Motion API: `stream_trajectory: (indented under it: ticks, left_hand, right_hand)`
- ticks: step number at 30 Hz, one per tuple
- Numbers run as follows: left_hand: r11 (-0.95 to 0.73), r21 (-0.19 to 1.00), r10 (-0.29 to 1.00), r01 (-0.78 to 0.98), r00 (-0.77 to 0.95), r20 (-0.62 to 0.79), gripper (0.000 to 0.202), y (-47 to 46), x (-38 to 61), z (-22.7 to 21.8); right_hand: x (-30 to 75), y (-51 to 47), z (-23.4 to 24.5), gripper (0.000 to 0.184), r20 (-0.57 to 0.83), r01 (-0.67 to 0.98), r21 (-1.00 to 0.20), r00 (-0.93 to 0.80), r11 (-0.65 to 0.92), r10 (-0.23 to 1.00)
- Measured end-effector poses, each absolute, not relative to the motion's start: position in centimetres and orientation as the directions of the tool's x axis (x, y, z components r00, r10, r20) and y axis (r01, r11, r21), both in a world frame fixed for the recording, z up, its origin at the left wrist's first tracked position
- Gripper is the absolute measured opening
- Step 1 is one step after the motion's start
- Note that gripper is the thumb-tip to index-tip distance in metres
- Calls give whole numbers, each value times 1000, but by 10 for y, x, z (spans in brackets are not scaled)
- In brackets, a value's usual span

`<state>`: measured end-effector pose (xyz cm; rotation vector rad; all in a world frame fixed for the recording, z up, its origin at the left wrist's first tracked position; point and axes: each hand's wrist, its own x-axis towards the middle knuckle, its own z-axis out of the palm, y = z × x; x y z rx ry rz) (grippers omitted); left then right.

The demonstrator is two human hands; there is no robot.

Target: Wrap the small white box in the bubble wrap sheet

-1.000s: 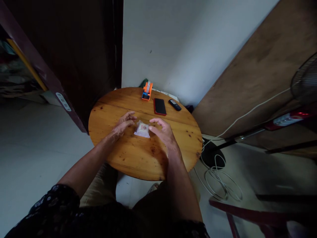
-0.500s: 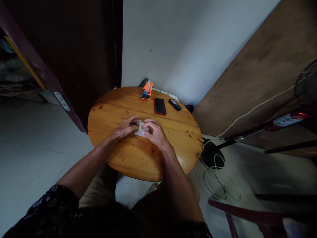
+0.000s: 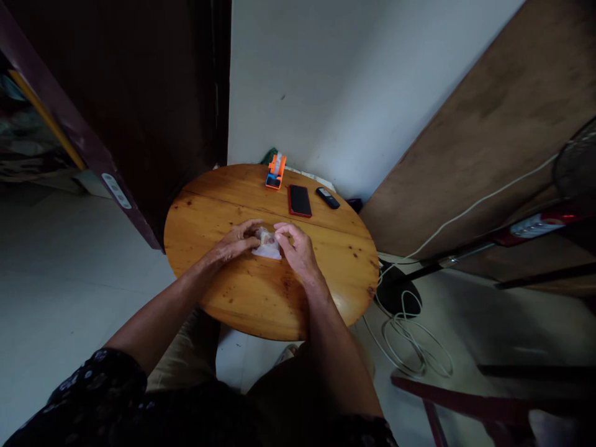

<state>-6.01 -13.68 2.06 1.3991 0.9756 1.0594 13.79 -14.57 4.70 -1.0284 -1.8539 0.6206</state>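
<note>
A small clear plastic packet with something pale and reddish inside lies near the middle of a round wooden table. My left hand has its fingers curled against the packet's left side. On the packet's right, my right hand pinches its top edge with bent fingers. Both hands rest on the tabletop, and much of the packet is hidden between them.
At the table's far edge lie an orange and blue tape dispenser, a dark phone in a red case and a small black remote. A dark door stands left; coiled white cable lies on the floor right.
Both hands, apart and open a second ago, have come together onto the packet. Since half a second ago my right hand's fingers have shifted up to the packet's top.
</note>
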Motion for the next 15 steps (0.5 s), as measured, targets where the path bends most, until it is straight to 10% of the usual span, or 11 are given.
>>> stream_trajectory:
  ticks: [15]
  left_hand:
    - [-98, 990, 927, -102, 352, 128, 81, -143, -50, 15]
  right_hand:
    - [137, -146, 51, 20, 475, 259, -841, -68, 476, 877]
